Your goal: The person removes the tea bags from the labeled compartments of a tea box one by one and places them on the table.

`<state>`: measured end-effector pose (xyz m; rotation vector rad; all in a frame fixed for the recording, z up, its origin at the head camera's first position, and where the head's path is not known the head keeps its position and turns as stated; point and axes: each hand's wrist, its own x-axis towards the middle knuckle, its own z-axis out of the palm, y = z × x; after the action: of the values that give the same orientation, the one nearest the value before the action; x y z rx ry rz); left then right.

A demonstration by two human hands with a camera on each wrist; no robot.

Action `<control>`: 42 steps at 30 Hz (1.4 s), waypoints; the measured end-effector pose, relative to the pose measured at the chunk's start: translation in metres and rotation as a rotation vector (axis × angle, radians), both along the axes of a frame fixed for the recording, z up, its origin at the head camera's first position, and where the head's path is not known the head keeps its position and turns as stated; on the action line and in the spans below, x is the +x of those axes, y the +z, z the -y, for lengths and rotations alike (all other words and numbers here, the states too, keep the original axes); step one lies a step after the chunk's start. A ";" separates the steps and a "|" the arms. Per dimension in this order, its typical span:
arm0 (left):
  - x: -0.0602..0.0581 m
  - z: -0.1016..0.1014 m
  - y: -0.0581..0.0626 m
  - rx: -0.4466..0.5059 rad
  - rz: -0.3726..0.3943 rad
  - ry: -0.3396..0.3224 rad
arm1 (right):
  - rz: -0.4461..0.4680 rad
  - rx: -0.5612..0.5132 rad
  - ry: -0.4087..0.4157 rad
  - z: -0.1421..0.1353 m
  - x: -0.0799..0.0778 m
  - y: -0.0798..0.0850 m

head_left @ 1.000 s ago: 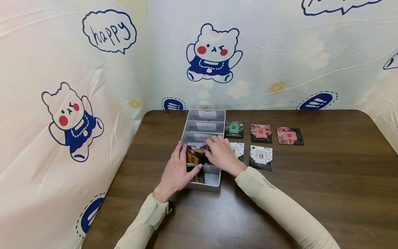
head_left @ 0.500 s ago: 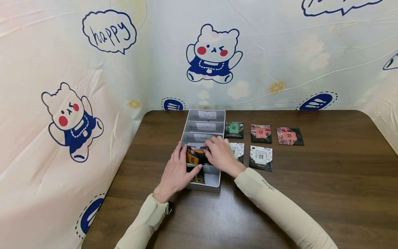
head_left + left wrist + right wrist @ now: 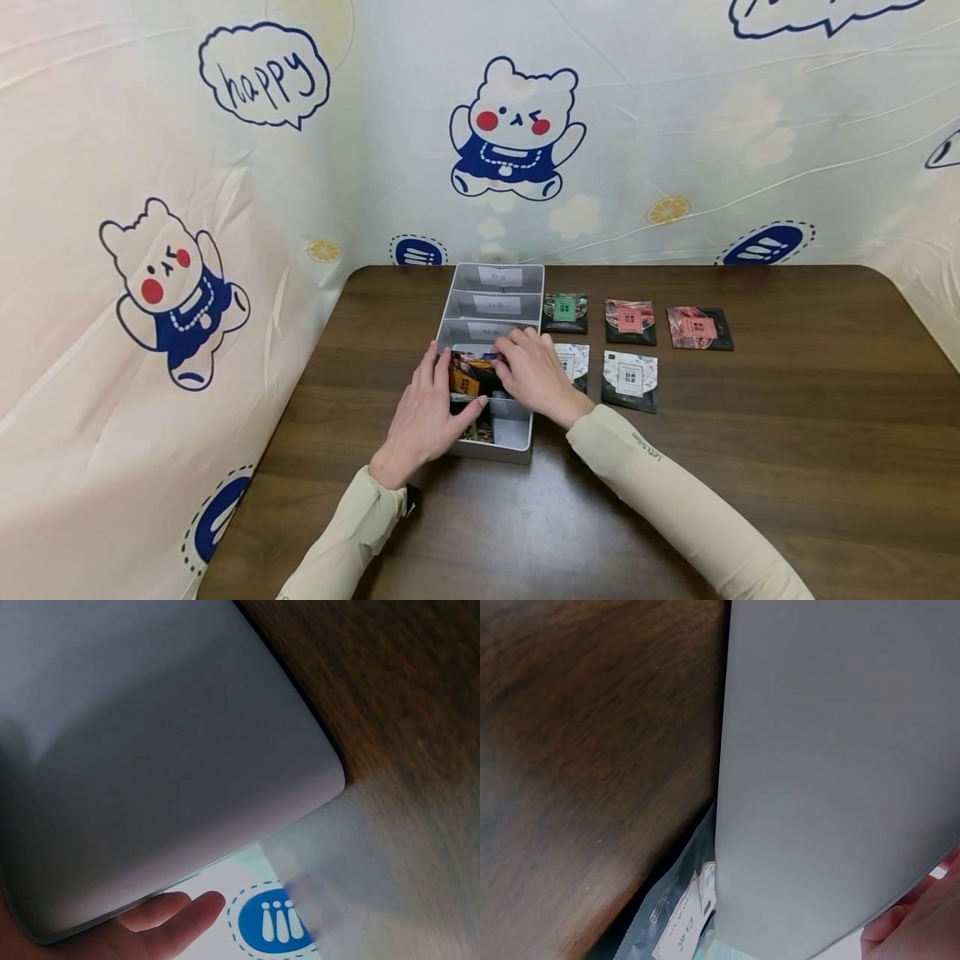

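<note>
- Almost nothing moves since the earlier frame: both hands keep their places at the grey box (image 3: 491,451), and only the right sleeve (image 3: 678,492) seems to shift very slightly. Clock hours here are counted from the middle of this box, with the person at 6.
- Left hand (image 3: 426,410) is at 8 o'clock, its fingers nearly straight along the box wall and its thumb spread apart, over the nearest compartment.
- Right hand (image 3: 538,372) is between 3 and 4 o'clock, its fingers bent over the wall, at the edge of an orange and black sachet (image 3: 465,383); whether they pinch it, I cannot tell.
- This sachet is at the second compartment from the near end, between both hands; how deep it sits is hidden.
- Another dark sachet (image 3: 480,427) is in the nearest compartment, toward 6 o'clock.
- On the table lie one green sachet (image 3: 565,312) at 2 o'clock, two red sachets (image 3: 630,321) before 3, and two white sachets (image 3: 630,380) about 3, one partly behind the right hand.
- Brown wood-grain table (image 3: 757,467) has rounded far corners and a pale shine at 5 o'clock.
- Pale printed cloth (image 3: 660,92) hangs around it, slightly wrinkled, with a winking bear (image 3: 508,162) at 12 o'clock and the word "happy" (image 3: 264,77) at 11.
</note>
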<state>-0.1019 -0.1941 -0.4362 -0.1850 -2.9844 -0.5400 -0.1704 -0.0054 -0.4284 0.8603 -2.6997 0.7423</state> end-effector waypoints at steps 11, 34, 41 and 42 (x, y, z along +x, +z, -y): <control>0.000 0.000 0.000 -0.006 -0.005 -0.004 | 0.022 -0.038 0.025 -0.005 0.000 0.001; 0.000 0.000 0.001 -0.003 -0.004 -0.008 | 0.122 -0.170 0.021 -0.019 0.001 0.006; 0.000 -0.001 0.001 -0.005 0.007 -0.006 | 0.107 -0.200 0.010 -0.023 0.001 0.006; 0.000 -0.001 0.001 -0.005 0.005 -0.007 | 0.107 -0.210 0.007 -0.024 0.001 0.006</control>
<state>-0.1016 -0.1932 -0.4348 -0.1944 -2.9913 -0.5341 -0.1692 0.0184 -0.4221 0.8012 -2.6477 1.0793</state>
